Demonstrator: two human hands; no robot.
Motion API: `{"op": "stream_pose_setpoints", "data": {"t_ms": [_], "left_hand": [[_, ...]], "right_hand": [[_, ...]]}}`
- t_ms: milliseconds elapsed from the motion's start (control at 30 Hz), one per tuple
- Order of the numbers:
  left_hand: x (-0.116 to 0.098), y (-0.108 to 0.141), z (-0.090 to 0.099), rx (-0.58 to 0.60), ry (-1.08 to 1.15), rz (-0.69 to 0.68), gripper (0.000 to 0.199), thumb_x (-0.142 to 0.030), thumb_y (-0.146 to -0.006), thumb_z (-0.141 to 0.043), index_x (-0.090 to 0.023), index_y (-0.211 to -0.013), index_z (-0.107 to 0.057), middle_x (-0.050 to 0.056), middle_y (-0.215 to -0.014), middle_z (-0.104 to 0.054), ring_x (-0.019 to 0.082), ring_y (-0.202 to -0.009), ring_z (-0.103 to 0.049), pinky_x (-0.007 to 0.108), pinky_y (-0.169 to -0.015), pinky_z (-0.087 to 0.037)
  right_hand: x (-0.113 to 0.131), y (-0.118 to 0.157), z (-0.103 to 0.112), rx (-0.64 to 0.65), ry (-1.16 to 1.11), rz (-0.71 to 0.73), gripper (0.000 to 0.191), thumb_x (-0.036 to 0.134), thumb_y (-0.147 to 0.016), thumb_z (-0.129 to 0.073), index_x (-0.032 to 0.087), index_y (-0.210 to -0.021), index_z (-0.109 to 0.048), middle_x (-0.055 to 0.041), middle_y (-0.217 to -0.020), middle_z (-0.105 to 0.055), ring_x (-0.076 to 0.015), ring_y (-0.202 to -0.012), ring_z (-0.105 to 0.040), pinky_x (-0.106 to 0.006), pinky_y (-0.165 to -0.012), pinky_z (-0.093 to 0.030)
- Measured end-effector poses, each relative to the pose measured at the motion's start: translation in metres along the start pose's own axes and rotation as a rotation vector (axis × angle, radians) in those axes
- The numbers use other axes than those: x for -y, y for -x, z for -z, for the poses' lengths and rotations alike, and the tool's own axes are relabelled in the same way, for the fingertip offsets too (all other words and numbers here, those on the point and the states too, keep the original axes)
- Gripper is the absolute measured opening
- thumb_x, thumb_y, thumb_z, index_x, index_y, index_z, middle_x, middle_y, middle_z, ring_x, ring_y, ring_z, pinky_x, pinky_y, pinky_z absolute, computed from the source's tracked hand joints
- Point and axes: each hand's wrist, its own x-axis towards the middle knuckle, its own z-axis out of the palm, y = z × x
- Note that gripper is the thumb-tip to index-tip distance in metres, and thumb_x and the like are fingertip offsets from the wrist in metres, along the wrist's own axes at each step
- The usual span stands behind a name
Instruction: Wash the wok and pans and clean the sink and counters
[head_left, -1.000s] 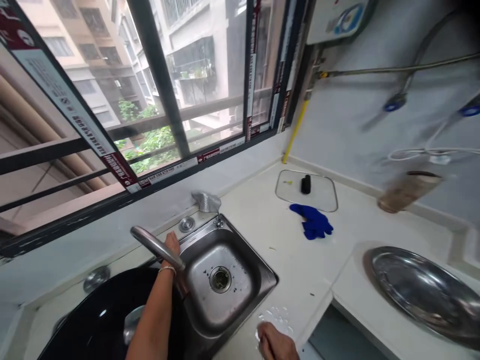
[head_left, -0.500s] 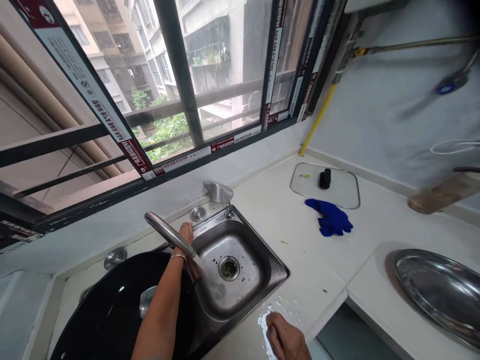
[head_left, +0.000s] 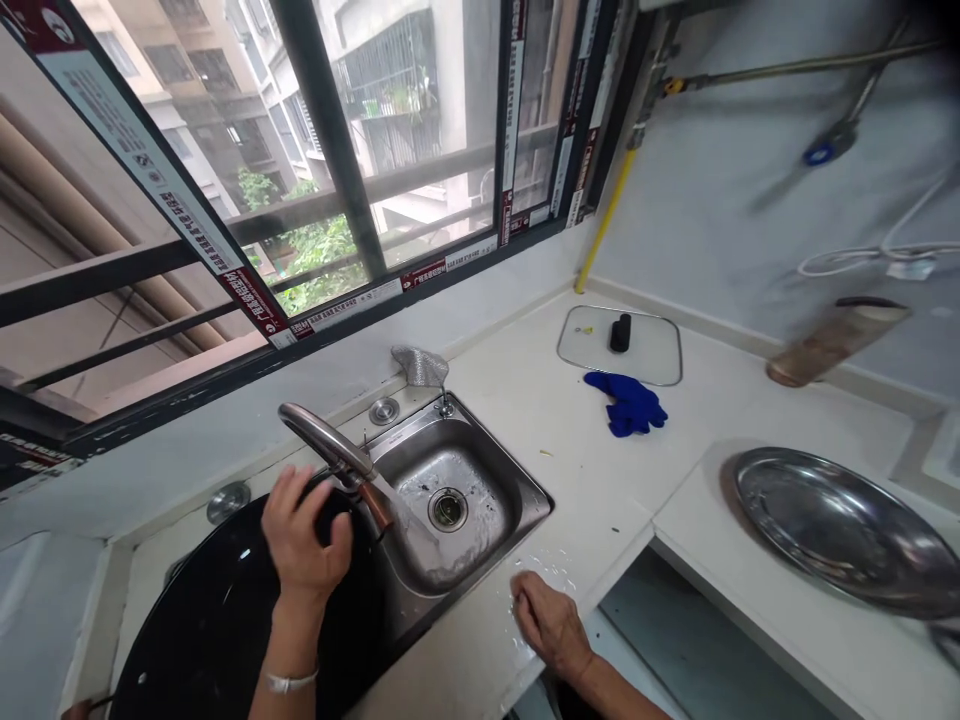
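Observation:
My left hand (head_left: 306, 535) is raised over a large black pan (head_left: 202, 620), its fingers spread and nothing held. Just beyond it, a curved metal faucet (head_left: 326, 435) lets water run into the steel sink (head_left: 491, 475). The pan's copper-coloured handle (head_left: 375, 507) juts over the basin's left side. My right hand (head_left: 551, 618) rests closed on the wet counter in front of the sink. Its curled fingers hide whatever may be inside. Small dark scraps lie around the drain (head_left: 448, 510).
On the counter right of the sink are a blue glove (head_left: 628, 404) and a glass lid (head_left: 585, 345). A steel oval tray (head_left: 840, 530) lies further right. Behind the sink sit a silvery mesh cloth (head_left: 421, 366) and a drain strainer (head_left: 384, 411). A brownish container (head_left: 832, 345) stands by the wall.
My left hand has come back from behind the faucet to above the pan, its fingers now spread. Water now spreads over the basin floor. The view has shifted to the right.

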Motion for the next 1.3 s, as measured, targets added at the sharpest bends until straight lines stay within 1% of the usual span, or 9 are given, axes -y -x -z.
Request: {"op": "stream_pose_setpoints", "data": {"t_ms": [67, 167, 267, 367, 633, 733, 867, 1167, 1300], "left_hand": [[-0.005, -0.024, -0.004, 0.196, -0.029, -0.312, 0.042, -0.039, -0.087, -0.056, -0.026, -0.127, -0.053, 0.012, -0.137, -0.057, 0.034, -0.137, -0.041, 0.057, -0.114, -0.026], [0.006, -0.056, -0.018, 0.41, -0.048, -0.557, 0.041, -0.041, -0.088, -0.059, -0.028, -0.126, -0.059, 0.008, -0.136, -0.06, 0.03, -0.136, -0.043, 0.054, -0.118, -0.018], [0.024, -0.078, -0.032, 0.513, -0.018, -0.65, 0.029, -0.034, -0.09, -0.059, -0.034, -0.119, -0.065, 0.003, -0.126, -0.067, 0.024, -0.13, -0.05, 0.047, -0.118, -0.021], [0.032, -0.096, -0.049, 0.575, 0.007, -0.644, 0.028, -0.028, -0.091, -0.058, -0.038, -0.115, -0.068, 0.001, -0.12, -0.069, 0.02, -0.123, -0.055, 0.043, -0.115, -0.028], [0.024, -0.131, -0.111, 0.369, -0.026, -0.619, 0.021, -0.025, -0.093, -0.053, -0.031, -0.104, -0.07, 0.004, -0.111, -0.069, 0.022, -0.114, -0.055, 0.044, -0.107, -0.028], [0.023, -0.139, -0.127, 0.324, -0.093, -0.609, 0.02, -0.025, -0.093, -0.052, -0.028, -0.101, -0.07, 0.006, -0.106, -0.069, 0.024, -0.11, -0.054, 0.045, -0.105, -0.03], [0.021, -0.141, -0.132, 0.285, -0.171, -0.619, 0.019, -0.025, -0.093, -0.051, -0.026, -0.096, -0.07, 0.007, -0.104, -0.068, 0.025, -0.109, -0.053, 0.046, -0.104, -0.029], [0.02, -0.138, -0.133, 0.294, -0.041, -0.554, 0.02, -0.024, -0.092, -0.051, -0.025, -0.095, -0.071, 0.009, -0.106, -0.067, 0.026, -0.112, -0.053, 0.05, -0.109, -0.027], [0.014, -0.133, -0.127, 0.274, -0.108, -0.596, 0.02, -0.024, -0.092, -0.05, -0.025, -0.093, -0.07, 0.008, -0.105, -0.067, 0.026, -0.111, -0.054, 0.049, -0.109, -0.028]], "right_hand": [[0.0, 0.001, 0.0, -0.012, -0.021, -0.007, 0.02, 0.009, -0.089, -0.037, 0.022, -0.089, -0.052, 0.0005, -0.077, -0.059, -0.0116, -0.065, -0.058, -0.024, -0.064, -0.044], [-0.002, 0.002, -0.001, -0.012, -0.049, -0.009, 0.02, 0.009, -0.089, -0.036, 0.022, -0.089, -0.051, 0.0011, -0.076, -0.058, -0.011, -0.064, -0.058, -0.023, -0.064, -0.044], [-0.003, 0.002, 0.0, 0.002, -0.059, 0.006, 0.02, 0.009, -0.089, -0.035, 0.022, -0.09, -0.05, 0.0006, -0.077, -0.058, -0.0112, -0.064, -0.058, -0.023, -0.064, -0.044], [-0.003, 0.001, 0.001, 0.001, -0.075, 0.006, 0.021, 0.008, -0.088, -0.035, 0.022, -0.09, -0.05, 0.0008, -0.077, -0.058, -0.0112, -0.063, -0.057, -0.023, -0.063, -0.044], [-0.006, -0.004, -0.003, 0.019, -0.003, 0.008, 0.021, 0.007, -0.086, -0.035, 0.023, -0.089, -0.048, 0.0008, -0.077, -0.056, -0.0117, -0.063, -0.055, -0.023, -0.061, -0.041], [-0.009, -0.003, -0.005, 0.043, 0.018, 0.001, 0.02, 0.007, -0.084, -0.036, 0.023, -0.089, -0.047, 0.0, -0.078, -0.057, -0.0126, -0.065, -0.056, -0.023, -0.062, -0.041], [-0.008, -0.002, -0.005, 0.04, 0.015, -0.008, 0.02, 0.006, -0.085, -0.036, 0.023, -0.09, -0.046, 0.0004, -0.078, -0.056, -0.0124, -0.064, -0.055, -0.024, -0.063, -0.04], [-0.012, -0.005, -0.012, 0.017, 0.09, 0.022, 0.021, 0.006, -0.08, -0.037, 0.023, -0.089, -0.046, 0.0003, -0.077, -0.058, -0.0133, -0.065, -0.056, -0.024, -0.059, -0.036], [-0.015, -0.005, -0.011, 0.009, 0.094, 0.007, 0.02, 0.007, -0.081, -0.038, 0.023, -0.09, -0.047, 0.0005, -0.078, -0.058, -0.0129, -0.065, -0.056, -0.024, -0.059, -0.036]]}}
